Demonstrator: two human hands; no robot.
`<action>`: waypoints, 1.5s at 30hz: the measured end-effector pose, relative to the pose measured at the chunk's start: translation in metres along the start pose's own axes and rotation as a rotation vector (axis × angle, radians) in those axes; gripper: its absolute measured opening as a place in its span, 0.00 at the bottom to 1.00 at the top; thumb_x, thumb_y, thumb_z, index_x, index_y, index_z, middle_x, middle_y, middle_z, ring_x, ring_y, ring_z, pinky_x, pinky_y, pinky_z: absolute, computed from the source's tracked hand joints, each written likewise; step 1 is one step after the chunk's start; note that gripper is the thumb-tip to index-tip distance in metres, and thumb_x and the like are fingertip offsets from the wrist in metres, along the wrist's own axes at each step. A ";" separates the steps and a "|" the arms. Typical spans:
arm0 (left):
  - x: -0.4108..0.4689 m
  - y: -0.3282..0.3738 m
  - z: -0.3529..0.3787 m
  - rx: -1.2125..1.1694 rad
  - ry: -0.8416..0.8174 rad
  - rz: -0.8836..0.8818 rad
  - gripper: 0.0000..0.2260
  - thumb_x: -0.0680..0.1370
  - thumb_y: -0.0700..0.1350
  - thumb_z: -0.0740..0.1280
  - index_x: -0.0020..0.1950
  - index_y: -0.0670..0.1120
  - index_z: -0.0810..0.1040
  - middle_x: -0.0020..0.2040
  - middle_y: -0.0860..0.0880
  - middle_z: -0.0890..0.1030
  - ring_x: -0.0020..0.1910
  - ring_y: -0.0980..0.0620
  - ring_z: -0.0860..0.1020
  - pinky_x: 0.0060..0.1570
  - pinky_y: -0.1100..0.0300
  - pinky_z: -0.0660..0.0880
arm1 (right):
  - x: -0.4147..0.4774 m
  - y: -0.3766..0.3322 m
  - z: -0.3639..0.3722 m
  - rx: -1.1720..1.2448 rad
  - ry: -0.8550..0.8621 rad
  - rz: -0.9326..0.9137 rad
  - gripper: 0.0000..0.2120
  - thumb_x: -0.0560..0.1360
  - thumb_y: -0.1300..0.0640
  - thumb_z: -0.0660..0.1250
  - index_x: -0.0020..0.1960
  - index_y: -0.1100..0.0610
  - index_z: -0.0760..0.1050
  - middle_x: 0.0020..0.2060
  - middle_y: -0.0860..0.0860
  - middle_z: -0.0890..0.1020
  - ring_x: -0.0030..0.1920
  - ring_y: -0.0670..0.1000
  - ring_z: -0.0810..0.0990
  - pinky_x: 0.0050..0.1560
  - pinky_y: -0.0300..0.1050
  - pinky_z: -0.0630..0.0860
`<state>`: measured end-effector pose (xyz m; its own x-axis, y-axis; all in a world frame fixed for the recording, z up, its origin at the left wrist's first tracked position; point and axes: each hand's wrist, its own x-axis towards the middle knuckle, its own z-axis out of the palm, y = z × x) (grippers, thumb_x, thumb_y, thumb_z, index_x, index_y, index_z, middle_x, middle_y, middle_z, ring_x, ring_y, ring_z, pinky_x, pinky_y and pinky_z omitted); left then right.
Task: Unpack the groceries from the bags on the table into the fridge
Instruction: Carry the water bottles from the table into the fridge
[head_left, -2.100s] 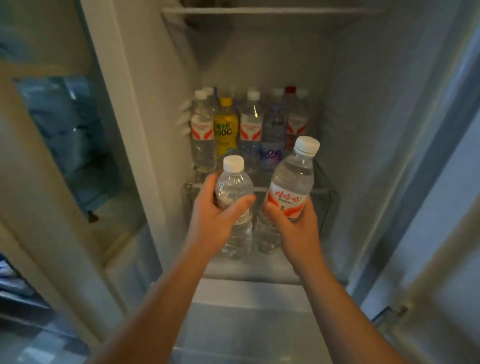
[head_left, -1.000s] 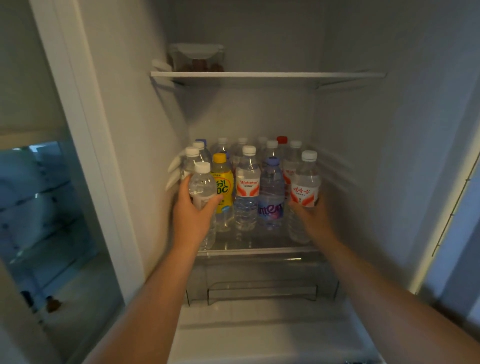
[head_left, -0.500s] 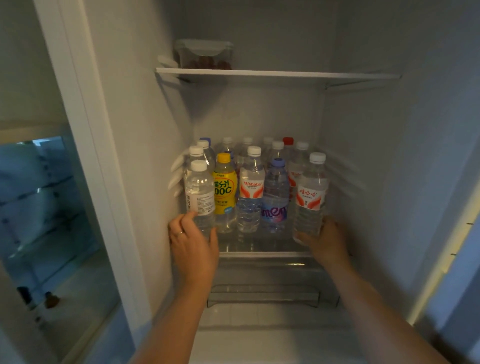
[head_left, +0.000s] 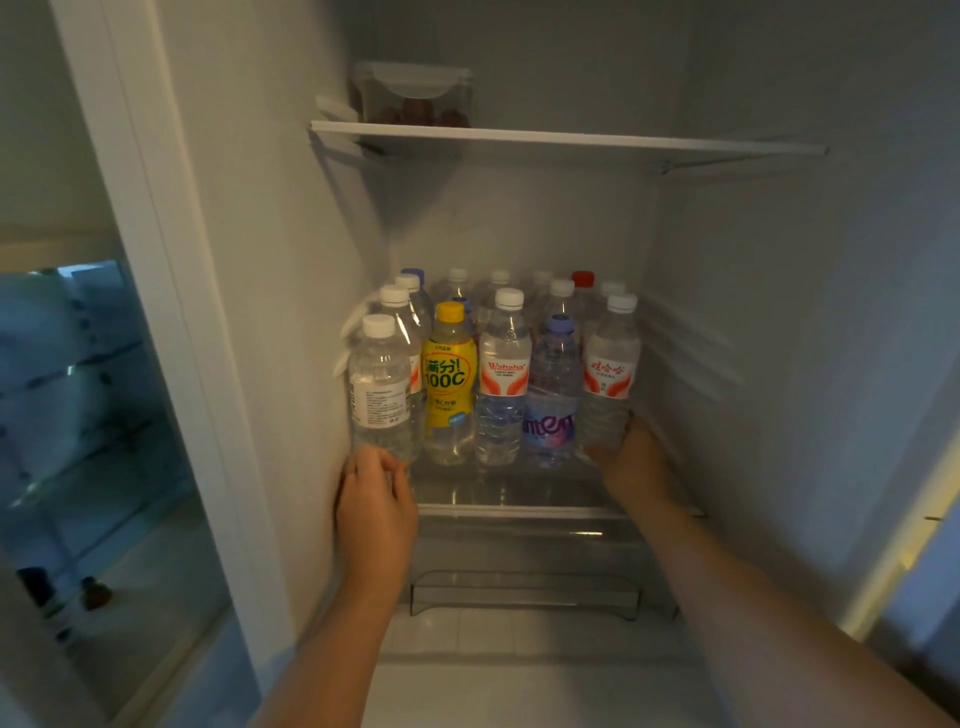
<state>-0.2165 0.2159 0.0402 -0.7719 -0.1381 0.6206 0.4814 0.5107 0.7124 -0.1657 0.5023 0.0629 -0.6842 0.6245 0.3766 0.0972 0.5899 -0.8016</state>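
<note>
Left hand (head_left: 376, 499), grip loose, is touching the 9 o'clock bottle (head_left: 382, 389) at its base; right hand's (head_left: 631, 462) grip is holding the 3 o'clock bottle (head_left: 608, 374).

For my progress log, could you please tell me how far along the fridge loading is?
Done: rows of bottles stand upright on the glass shelf. In hand: the left hand is at the front-left water bottle's base, grip unclear; the right hand holds the front-right water bottle's base. Left: unknown, no bags in view; the upper shelf has room beside the lidded container.
</note>
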 end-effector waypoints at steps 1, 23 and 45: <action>-0.001 0.001 0.000 0.001 -0.009 -0.004 0.09 0.78 0.36 0.69 0.43 0.45 0.70 0.39 0.46 0.75 0.36 0.45 0.73 0.36 0.57 0.65 | 0.000 0.002 0.001 0.002 -0.010 -0.001 0.14 0.75 0.56 0.72 0.59 0.56 0.79 0.53 0.53 0.83 0.53 0.54 0.82 0.53 0.48 0.77; -0.070 -0.012 -0.027 0.324 -0.554 0.322 0.29 0.78 0.64 0.62 0.77 0.57 0.63 0.79 0.55 0.60 0.79 0.46 0.55 0.77 0.48 0.55 | -0.141 0.003 0.007 -0.690 -0.109 -0.087 0.33 0.79 0.36 0.42 0.81 0.48 0.52 0.81 0.54 0.47 0.80 0.59 0.43 0.77 0.61 0.45; -0.310 0.076 -0.227 0.501 -0.782 -0.067 0.32 0.80 0.69 0.48 0.81 0.61 0.44 0.82 0.55 0.39 0.80 0.48 0.37 0.78 0.42 0.39 | -0.427 -0.021 -0.130 -0.425 -0.518 -0.037 0.31 0.82 0.36 0.49 0.81 0.42 0.43 0.80 0.44 0.39 0.80 0.53 0.39 0.77 0.62 0.40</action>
<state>0.1533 0.1048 -0.0239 -0.9397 0.3372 0.0564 0.3307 0.8544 0.4009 0.2184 0.2901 -0.0211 -0.9407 0.3363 0.0438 0.2707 0.8224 -0.5004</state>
